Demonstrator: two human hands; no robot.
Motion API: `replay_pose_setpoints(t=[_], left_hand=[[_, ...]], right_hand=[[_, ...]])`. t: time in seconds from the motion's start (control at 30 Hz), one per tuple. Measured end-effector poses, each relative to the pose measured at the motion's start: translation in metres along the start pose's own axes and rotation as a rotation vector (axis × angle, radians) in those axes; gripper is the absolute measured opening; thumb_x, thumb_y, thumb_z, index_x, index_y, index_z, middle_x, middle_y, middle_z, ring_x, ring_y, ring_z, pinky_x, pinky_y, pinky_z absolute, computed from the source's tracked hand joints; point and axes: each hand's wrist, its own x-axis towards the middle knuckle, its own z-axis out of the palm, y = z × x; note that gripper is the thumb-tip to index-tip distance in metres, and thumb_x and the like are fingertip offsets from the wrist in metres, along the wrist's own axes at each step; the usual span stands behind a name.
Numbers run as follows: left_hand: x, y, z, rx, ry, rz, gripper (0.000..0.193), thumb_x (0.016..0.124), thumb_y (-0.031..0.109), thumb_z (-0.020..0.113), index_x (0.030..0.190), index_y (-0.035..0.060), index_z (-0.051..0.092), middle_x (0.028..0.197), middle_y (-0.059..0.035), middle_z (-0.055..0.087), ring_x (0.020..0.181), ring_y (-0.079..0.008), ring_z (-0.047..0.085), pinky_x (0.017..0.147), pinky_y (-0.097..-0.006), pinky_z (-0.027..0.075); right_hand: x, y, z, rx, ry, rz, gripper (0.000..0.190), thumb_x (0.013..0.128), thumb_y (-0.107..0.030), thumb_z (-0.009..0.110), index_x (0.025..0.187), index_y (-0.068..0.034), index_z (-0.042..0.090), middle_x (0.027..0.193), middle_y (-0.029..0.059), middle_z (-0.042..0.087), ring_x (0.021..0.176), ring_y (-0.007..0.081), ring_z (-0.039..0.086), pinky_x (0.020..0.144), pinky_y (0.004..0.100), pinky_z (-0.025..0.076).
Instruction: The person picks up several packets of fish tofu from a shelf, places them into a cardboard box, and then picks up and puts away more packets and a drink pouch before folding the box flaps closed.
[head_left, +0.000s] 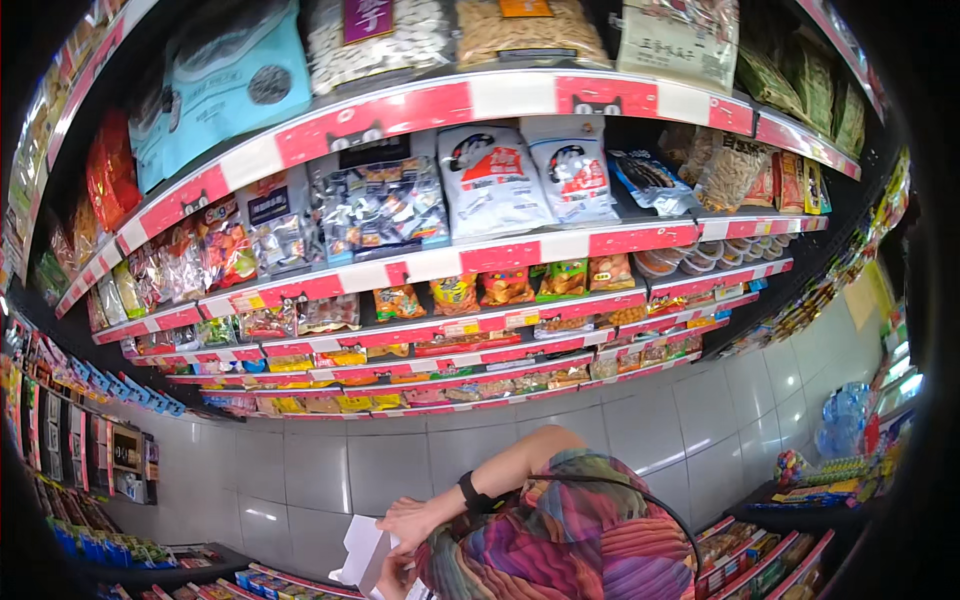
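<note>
At the lower middle of the view, both my hands are at a white cardboard box (361, 556) with its flaps standing open. My right hand (409, 521), with a black band on the wrist, reaches across from the right and grips the box's upper edge. Just below it, my left hand (394, 576) holds the side of the box, partly cut off by the lower picture edge. The inside of the box cannot be made out. A multicoloured pleated garment (555, 532) covers my body beside the hands, and a black cord (660, 502) curves over it.
Ahead stands a tall shop shelf (427, 266) with red and white edge strips and several rows of bagged snacks. Grey floor tiles (390, 457) run between it and me. Lower racks (757, 559) stand behind me, and wrapped water bottles (841, 420) are at the right.
</note>
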Motion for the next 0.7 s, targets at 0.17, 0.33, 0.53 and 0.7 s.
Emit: replay_pose_setpoints(t=[0.17, 0.33, 0.53, 0.7], left_hand=[[-0.002, -0.067, -0.018, -0.271, 0.278, 0.018, 0.026, 0.068, 0.022, 0.067, 0.084, 0.0040, 0.058, 0.068, -0.0154, 0.061, 0.064, -0.0327, 0.060, 0.059, -0.0382, 0.047], [0.030, -0.124, -0.089, -0.118, -0.027, 0.012, 0.024, 0.070, 0.008, 0.056, 0.092, 0.0011, 0.060, 0.074, -0.0234, 0.057, 0.068, -0.0383, 0.057, 0.063, -0.0412, 0.046], [0.056, -0.198, -0.175, -0.317, 0.371, -0.079, 0.033, 0.066, 0.001, 0.053, 0.098, 0.0055, 0.062, 0.089, -0.0204, 0.061, 0.086, -0.0374, 0.057, 0.076, -0.0414, 0.045], [0.087, -0.249, -0.238, -0.451, 0.517, -0.180, 0.025, 0.074, 0.002, 0.055, 0.097, 0.0018, 0.061, 0.085, -0.0152, 0.064, 0.074, -0.0205, 0.062, 0.068, -0.0304, 0.047]], right_hand=[[0.089, -0.009, 0.025, 0.481, -0.051, -0.052, 0.032, 0.059, -0.018, 0.066, 0.079, -0.001, 0.049, 0.064, 0.0109, 0.051, 0.061, 0.0235, 0.054, 0.052, 0.0386, 0.043], [0.173, -0.007, 0.056, 0.637, 0.068, -0.060, 0.025, 0.065, 0.001, 0.052, 0.088, -0.005, 0.047, 0.064, 0.0042, 0.056, 0.054, 0.0118, 0.053, 0.044, 0.0273, 0.043], [0.278, -0.080, 0.050, 0.569, -0.176, 0.118, 0.045, 0.084, -0.034, 0.054, 0.117, -0.004, 0.047, 0.091, 0.0128, 0.061, 0.083, 0.0179, 0.059, 0.070, 0.0316, 0.048], [0.372, -0.124, 0.047, 0.570, -0.301, -0.022, 0.047, 0.087, -0.033, 0.052, 0.120, -0.001, 0.047, 0.100, 0.0104, 0.059, 0.088, 0.0135, 0.054, 0.076, 0.0262, 0.044]])
